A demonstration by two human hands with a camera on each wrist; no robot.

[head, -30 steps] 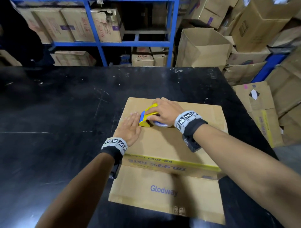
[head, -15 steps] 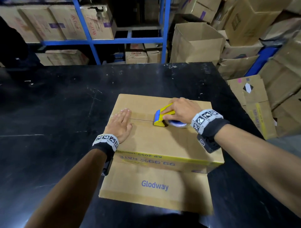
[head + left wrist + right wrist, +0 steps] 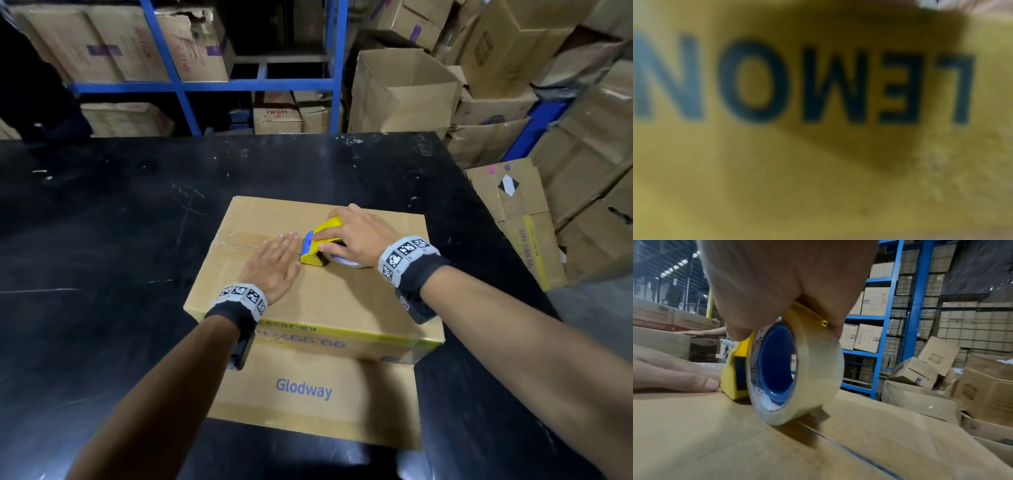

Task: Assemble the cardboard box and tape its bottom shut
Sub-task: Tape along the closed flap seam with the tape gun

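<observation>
An upturned cardboard box [image 3: 342,301] stands on the black table [image 3: 102,222], its closed bottom flaps facing up with a seam [image 3: 236,244] across the middle. My left hand [image 3: 274,258] lies flat on the seam, fingers straight. My right hand [image 3: 342,236] grips a yellow tape dispenser [image 3: 317,248] with a clear tape roll [image 3: 797,374], set on the seam just right of the left fingertips [image 3: 709,384]. Clear tape shows on the seam under and behind the left hand. The left wrist view shows only the box's blurred yellow printed side [image 3: 818,162].
A loose flap printed "Glodway" [image 3: 305,390] lies flat on the table toward me. An open empty carton [image 3: 400,89] stands behind the far table edge. Stacked cartons [image 3: 565,171] crowd the right side. Blue shelving [image 3: 205,85] with boxes stands behind.
The dispenser has travelled right along the seam. My left hand, held back near the box's left edge half a second ago, has slid right up to the dispenser.
</observation>
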